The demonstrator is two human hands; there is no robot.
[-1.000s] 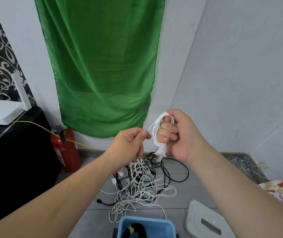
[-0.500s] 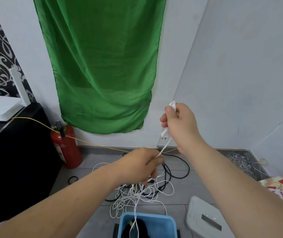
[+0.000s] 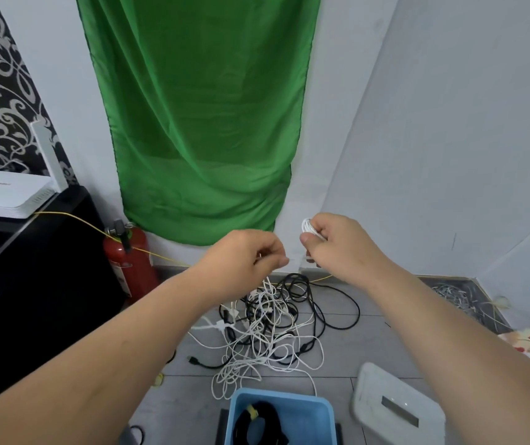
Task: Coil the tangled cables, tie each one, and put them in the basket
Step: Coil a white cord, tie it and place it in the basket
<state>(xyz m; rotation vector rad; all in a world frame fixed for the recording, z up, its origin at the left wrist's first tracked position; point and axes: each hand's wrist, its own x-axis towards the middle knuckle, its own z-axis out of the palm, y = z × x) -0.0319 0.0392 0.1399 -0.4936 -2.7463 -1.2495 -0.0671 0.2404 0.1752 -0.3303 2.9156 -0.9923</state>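
Observation:
My right hand point(image 3: 337, 245) is closed around a small coil of white cable point(image 3: 308, 227), held up in front of the wall. Just to its left, my left hand point(image 3: 251, 255) pinches the same white cable, which hangs down from it into the tangle. The tangle of white and black cables point(image 3: 273, 329) lies on the grey floor tiles below both hands. A blue basket point(image 3: 281, 403) stands at the bottom edge, with a tied black coil point(image 3: 257, 425) inside it.
A red fire extinguisher point(image 3: 127, 261) stands by the wall at left, next to a black cabinet point(image 3: 26, 284) carrying a white router point(image 3: 6, 192). A white lid-like object point(image 3: 395, 409) lies right of the basket. A green cloth point(image 3: 202, 117) hangs on the wall.
My left hand rose from low over the tangle to level with my right hand, drawing up white cable. My right hand came down and now holds more loops.

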